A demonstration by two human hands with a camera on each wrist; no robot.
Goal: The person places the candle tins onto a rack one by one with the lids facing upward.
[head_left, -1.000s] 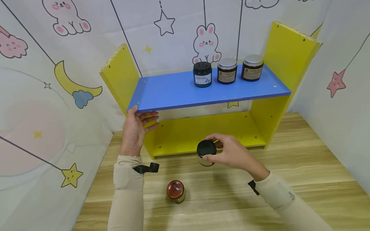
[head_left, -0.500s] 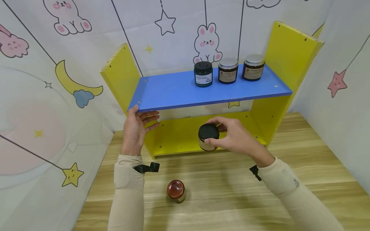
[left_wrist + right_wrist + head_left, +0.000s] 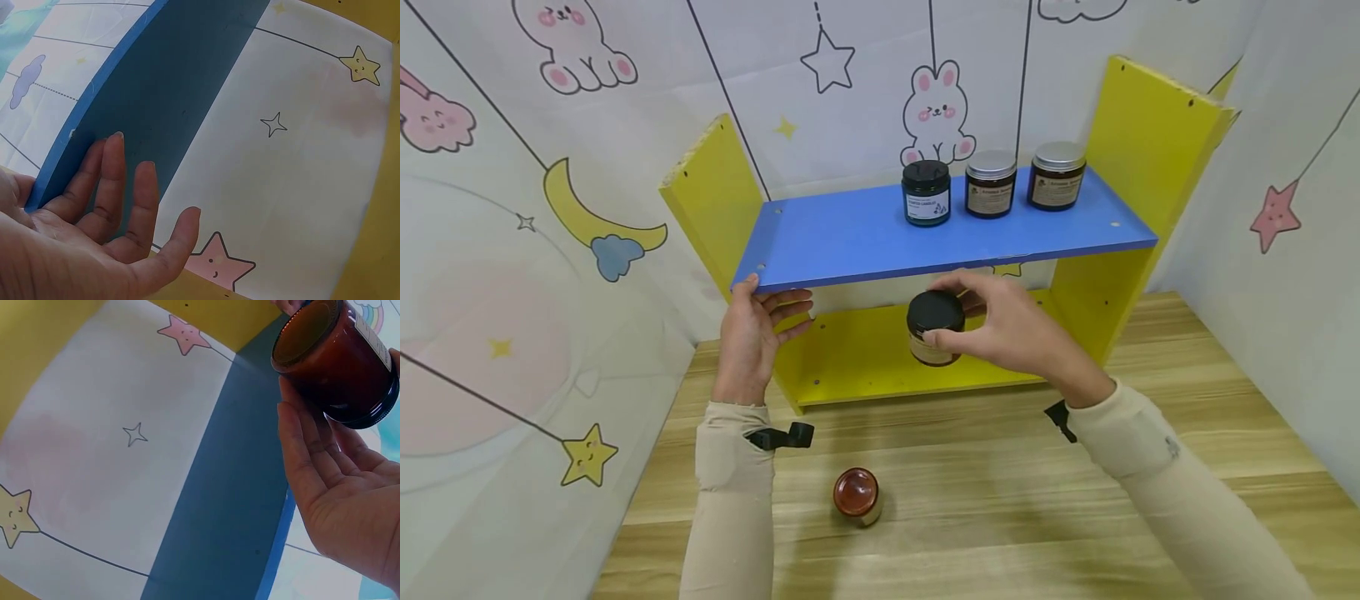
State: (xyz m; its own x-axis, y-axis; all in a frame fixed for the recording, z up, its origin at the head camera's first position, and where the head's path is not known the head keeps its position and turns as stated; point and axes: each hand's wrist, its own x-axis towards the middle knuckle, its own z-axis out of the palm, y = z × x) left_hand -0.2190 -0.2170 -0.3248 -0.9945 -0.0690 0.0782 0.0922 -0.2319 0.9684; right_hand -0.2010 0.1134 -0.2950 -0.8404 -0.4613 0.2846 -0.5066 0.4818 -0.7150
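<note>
My right hand (image 3: 1011, 329) holds a candle jar (image 3: 935, 329) with a black lid and a pale label, in front of the opening below the blue shelf board (image 3: 842, 237). In the right wrist view the jar (image 3: 340, 362) is amber glass, gripped between thumb and fingers near its lid. My left hand (image 3: 751, 337) grips the front left corner of the blue board, thumb on top and fingers beneath. From the left wrist view, the fingers (image 3: 145, 200) spread under the board. A reddish-brown jar (image 3: 856, 493) stands on the table near the left forearm.
A green jar with a black lid (image 3: 927, 196) and two silver-lidded brown jars (image 3: 990, 187) stand on the blue board's right half. Yellow side panels (image 3: 1157, 142) rise at both ends. Below lies a yellow bottom board (image 3: 865, 358), on a wood-grain table (image 3: 970, 500).
My right hand has lifted the black-lidded jar up and away from me, from the bottom board's front edge to just below the blue board. The left hand has stayed in place.
</note>
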